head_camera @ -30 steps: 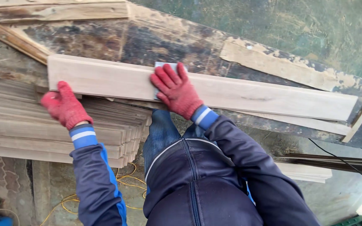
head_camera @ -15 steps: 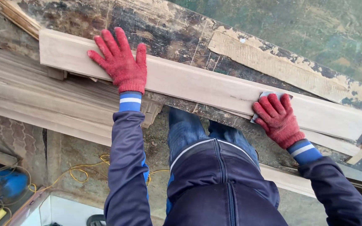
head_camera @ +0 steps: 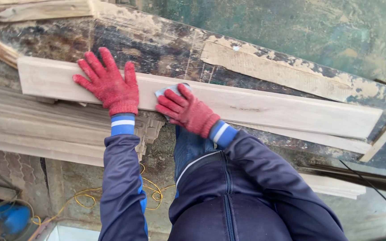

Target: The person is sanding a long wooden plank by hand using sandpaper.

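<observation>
- Across the middle of my view, running from 9 o'clock toward 3 o'clock, lies the pale plank (head_camera: pixel 255 109), resting on a worn, peeling bench top (head_camera: pixel 166 42).
- I judge the step in hand to be sanding the plank's face.
- My left hand (head_camera: pixel 108 85), in a red glove, lies flat with fingers spread on the plank's 9 o'clock end, grasping nothing, only pressing down.
- My right hand (head_camera: pixel 186 111), just beside it at its 3 o'clock, is curled over a small grey sanding pad (head_camera: pixel 165 90), gripping it against the plank.
- Both forearms reach up from 6 o'clock, sleeves dark blue.
- The next stroke, I judge, calls for firm bracing and even pressure along the grain.
- At 8 o'clock sits a stack of thin boards (head_camera: pixel 46 129), and a yellow cord (head_camera: pixel 86 194) lies below.
</observation>
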